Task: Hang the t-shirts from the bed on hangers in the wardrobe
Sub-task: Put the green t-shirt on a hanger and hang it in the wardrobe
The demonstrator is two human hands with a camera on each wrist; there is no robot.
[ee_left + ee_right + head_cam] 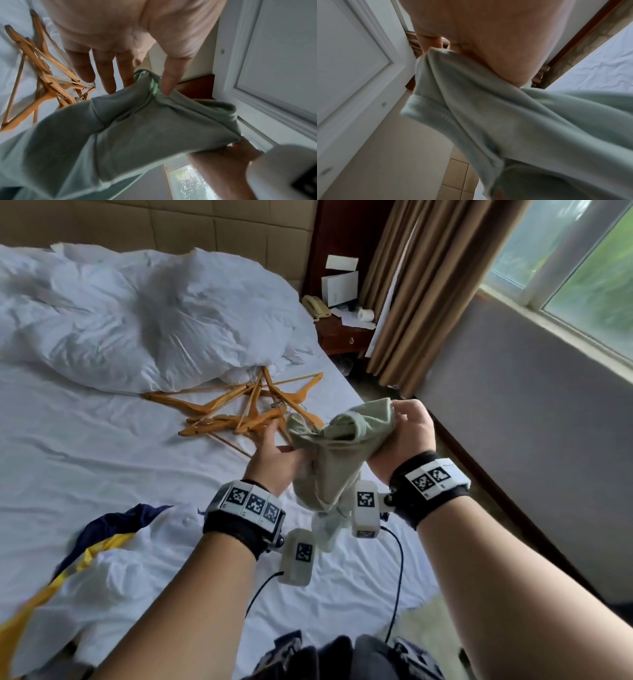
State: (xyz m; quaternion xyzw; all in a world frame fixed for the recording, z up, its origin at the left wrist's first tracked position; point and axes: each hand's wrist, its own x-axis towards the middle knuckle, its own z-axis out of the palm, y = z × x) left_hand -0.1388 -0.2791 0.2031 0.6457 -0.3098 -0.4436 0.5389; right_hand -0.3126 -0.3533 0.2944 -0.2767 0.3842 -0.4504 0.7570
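A pale green t-shirt hangs bunched between both hands above the bed's right side. My right hand grips a gathered fold of it, fingers curled round the cloth. My left hand is at its other end; the thumb presses a fold against the index finger while the other fingers stay straight. Several wooden hangers lie in a tangled pile on the sheet just beyond the left hand. A white t-shirt and a navy and yellow garment lie on the bed at lower left.
A crumpled white duvet covers the head of the bed. Right of the bed stands a dark nightstand with a phone and papers, then brown curtains and a window. A narrow strip of floor runs along the wall.
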